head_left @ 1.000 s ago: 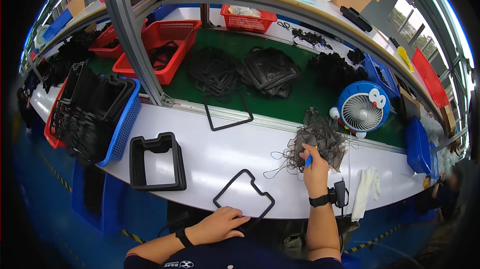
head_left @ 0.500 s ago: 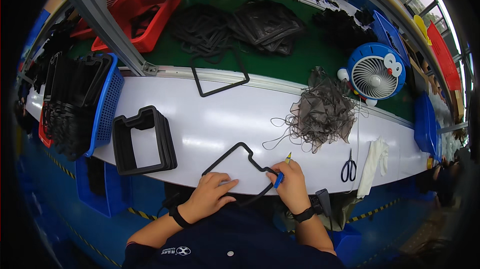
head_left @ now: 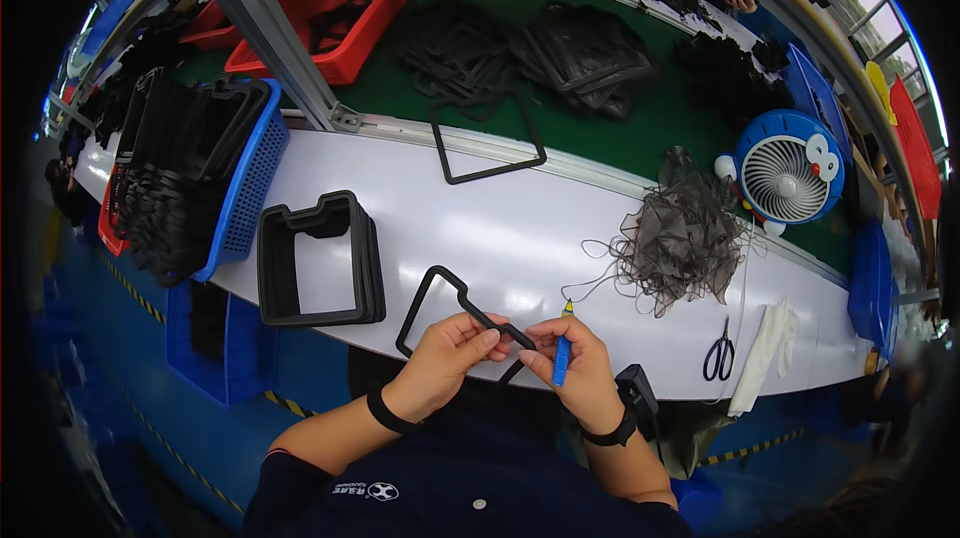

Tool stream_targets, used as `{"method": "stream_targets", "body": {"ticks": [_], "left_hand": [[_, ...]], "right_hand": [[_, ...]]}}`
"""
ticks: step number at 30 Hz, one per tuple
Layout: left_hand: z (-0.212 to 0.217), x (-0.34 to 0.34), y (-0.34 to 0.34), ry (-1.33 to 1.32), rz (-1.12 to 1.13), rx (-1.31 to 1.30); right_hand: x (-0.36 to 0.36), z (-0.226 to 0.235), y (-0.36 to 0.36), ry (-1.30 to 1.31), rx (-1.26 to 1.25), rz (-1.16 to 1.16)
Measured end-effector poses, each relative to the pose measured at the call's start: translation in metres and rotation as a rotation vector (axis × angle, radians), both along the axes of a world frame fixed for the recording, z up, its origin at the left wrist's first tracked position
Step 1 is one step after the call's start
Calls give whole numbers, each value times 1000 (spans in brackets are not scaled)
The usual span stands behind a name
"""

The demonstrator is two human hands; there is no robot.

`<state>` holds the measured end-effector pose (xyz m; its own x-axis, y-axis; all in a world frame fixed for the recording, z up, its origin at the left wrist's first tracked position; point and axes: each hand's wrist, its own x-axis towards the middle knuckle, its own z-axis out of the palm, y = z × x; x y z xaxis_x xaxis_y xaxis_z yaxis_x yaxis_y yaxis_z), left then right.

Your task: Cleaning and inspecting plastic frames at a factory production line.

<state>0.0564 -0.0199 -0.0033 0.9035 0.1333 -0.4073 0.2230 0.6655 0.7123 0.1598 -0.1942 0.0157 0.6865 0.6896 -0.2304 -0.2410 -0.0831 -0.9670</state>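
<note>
Near the table's front edge, my left hand (head_left: 449, 358) pinches one bar of a thin black frame (head_left: 428, 290) with a notched side. The frame slants up from the table, its lower part partly hidden behind my hands. My right hand (head_left: 580, 378) grips the frame's corner between thumb and fingertips, close to the left fingers. Also held in my right hand is a slim blue pen-like tool (head_left: 562, 360) with a yellow tip, pointing away from me; its exact kind is unclear. To the left stands a stack of similar black frames (head_left: 375, 278).
A tangled pile of sheer dark mesh with cords (head_left: 680, 238) lies at right, near black scissors (head_left: 719, 353), a white glove (head_left: 765, 358) and a blue fan (head_left: 790, 168). A full blue basket (head_left: 255, 173) stands left. One loose frame (head_left: 490, 176) overlaps the metal rail.
My left hand has gone from lying near the frame to pinching its bar beside my right hand. The frame has been lifted and tilted. The view has shifted, so the scene sits further right.
</note>
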Motion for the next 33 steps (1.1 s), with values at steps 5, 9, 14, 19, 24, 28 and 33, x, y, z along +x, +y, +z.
{"method": "stream_targets", "body": {"ticks": [5, 9, 14, 19, 24, 28, 33], "left_hand": [[-4, -1, -2, -19, 30, -24], [-5, -1, -4, -32, 65, -26], [-3, -2, -10, -31, 67, 95], [-5, 1, -9, -5, 94, -11], [-9, 0, -7, -14, 103, -37], [-9, 1, -10, 28, 109, -13], [-8, 0, -7, 41, 105, -45]], "right_hand": [[0, -5, 2, 116, 91, -13], [-1, -4, 1, 140, 87, -24], [0, -9, 0, 171, -41, -28], [-2, -12, 1, 256, 100, -32], [-3, -10, 0, 259, 132, -34], [-2, -10, 0, 259, 64, -60], [31, -4, 6, -28, -100, 35]]}}
